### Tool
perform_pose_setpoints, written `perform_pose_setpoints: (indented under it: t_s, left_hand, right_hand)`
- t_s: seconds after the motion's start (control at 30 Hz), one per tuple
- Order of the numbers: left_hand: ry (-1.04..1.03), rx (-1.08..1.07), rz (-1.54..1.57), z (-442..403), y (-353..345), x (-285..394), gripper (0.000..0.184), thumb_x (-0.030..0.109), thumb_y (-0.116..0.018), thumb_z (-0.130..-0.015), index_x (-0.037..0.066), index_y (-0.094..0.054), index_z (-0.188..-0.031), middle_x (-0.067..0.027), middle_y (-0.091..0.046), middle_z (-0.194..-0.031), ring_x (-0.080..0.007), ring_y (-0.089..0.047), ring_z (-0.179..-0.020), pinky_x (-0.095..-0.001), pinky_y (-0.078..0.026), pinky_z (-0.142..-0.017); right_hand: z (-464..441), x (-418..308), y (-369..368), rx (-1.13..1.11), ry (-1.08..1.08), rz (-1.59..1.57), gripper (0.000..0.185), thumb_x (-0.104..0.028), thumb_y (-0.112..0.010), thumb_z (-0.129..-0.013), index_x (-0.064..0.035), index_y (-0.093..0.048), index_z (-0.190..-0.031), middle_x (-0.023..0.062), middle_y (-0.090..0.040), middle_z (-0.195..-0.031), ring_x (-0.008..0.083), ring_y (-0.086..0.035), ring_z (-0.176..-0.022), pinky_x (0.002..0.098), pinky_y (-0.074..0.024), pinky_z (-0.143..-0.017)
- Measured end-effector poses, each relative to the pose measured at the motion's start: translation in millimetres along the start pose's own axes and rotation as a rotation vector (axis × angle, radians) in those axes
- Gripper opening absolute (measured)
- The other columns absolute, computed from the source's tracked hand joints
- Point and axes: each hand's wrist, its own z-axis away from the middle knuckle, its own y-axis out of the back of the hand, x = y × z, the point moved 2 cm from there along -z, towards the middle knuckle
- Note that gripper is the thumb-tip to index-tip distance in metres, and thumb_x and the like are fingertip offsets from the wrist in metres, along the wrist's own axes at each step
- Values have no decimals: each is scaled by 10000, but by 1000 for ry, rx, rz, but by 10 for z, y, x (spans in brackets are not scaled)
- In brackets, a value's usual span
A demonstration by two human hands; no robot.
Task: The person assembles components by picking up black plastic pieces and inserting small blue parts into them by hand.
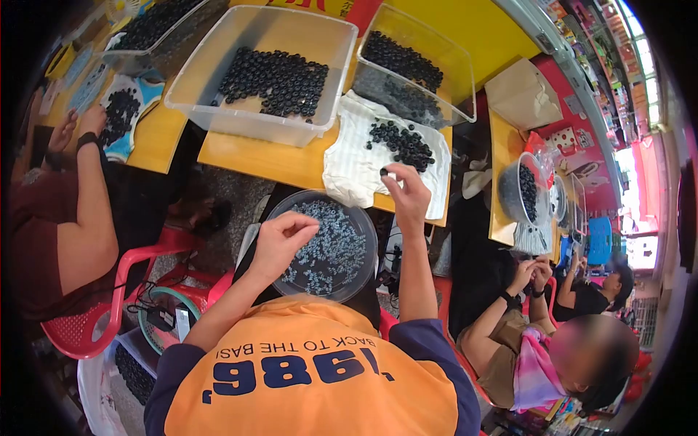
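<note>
My right hand [408,190] pinches a small black round piece [384,172] between thumb and fingertips, just above the near edge of a white cloth [349,156]. A pile of similar black pieces [403,145] lies on that cloth, beyond the hand. Over a round dark basin [369,251] at my lap, my left hand [283,243] is closed with thumb and fingertips together. Whatever it may hold is too small or hidden to tell. Many tiny blue-grey pieces [327,243] are spread inside the basin.
A large clear bin [185,91] of black pieces stands on the wooden table [247,156], with another clear bin [454,73] to its right. People sit on both sides, at their own tables. A red plastic chair [102,327] is at my left.
</note>
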Motion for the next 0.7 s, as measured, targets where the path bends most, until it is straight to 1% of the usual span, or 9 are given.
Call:
perform_pose_setpoints:
  t_s: [0.03,0.1,0.13,0.2,0.27,0.3,0.37,0.53,0.7]
  left_hand:
    - [8,12,-1,-39,-16,8,102,30,-664,-832,-14,-688,-921,-39,-667,-852,-94,-592,-723,-209,-462,-650]
    - [70,-52,338,-128,-87,-3,134,39,-620,-872,-28,-670,-977,-83,-684,-940,-113,-629,-778,-230,-507,-708]
    - [98,-88,403,-159,-117,-29,176,48,-591,-897,-29,-642,-1047,-123,-681,-994,-142,-655,-836,-267,-536,-760]
    - [161,-110,523,-150,-158,29,192,51,-591,-900,-26,-632,-1072,-124,-679,-1002,-152,-659,-845,-271,-539,-761]
    - [227,-155,704,-132,-188,21,204,46,-595,-901,-10,-615,-1096,-116,-675,-994,-175,-667,-840,-272,-547,-735]
    - [239,-137,707,-124,-182,-48,204,46,-595,-901,-10,-615,-1096,-116,-675,-994,-175,-667,-840,-272,-547,-735]
    - [174,-164,758,-93,-148,-186,180,60,-626,-888,1,-631,-1058,-85,-676,-969,-137,-655,-819,-245,-533,-719]
    - [223,-67,886,-32,102,-313,178,32,-631,-876,17,-645,-1052,-70,-677,-948,-139,-662,-819,-252,-552,-720]
    - [227,-109,941,40,314,-358,220,18,-634,-869,0,-639,-1088,-90,-679,-957,-146,-666,-812,-257,-560,-724]
  right_hand:
    - [88,-97,-54,-17,-3,-169,231,52,-694,-764,-20,-672,-983,74,-646,-1004,148,-548,-872,251,-424,-765]
    - [300,-246,-189,6,-181,-492,290,118,-651,-763,26,-654,-1038,79,-634,-989,141,-534,-895,255,-427,-788]
    - [376,-324,-255,6,-192,-567,293,119,-655,-759,28,-655,-1038,76,-635,-991,145,-540,-918,254,-428,-797]
    - [481,-404,-358,-4,-220,-653,297,120,-658,-756,31,-656,-1039,74,-635,-993,149,-546,-940,253,-430,-806]
    - [563,-465,-447,-87,-98,-535,292,115,-669,-737,17,-666,-1012,76,-645,-998,172,-568,-959,263,-437,-824]
    - [591,-484,-488,-98,-115,-543,292,115,-669,-737,17,-666,-1012,76,-645,-998,172,-568,-959,263,-437,-824]
    - [614,-549,-597,-176,46,-283,289,106,-679,-720,-11,-678,-984,83,-657,-1008,195,-585,-941,280,-445,-828]
    - [571,-681,-782,-305,141,-115,196,6,-722,-725,-55,-707,-911,55,-684,-1000,209,-601,-925,300,-458,-826]
    - [601,-733,-911,-400,148,-103,196,41,-689,-747,-40,-705,-925,70,-676,-1011,193,-583,-956,294,-446,-850]
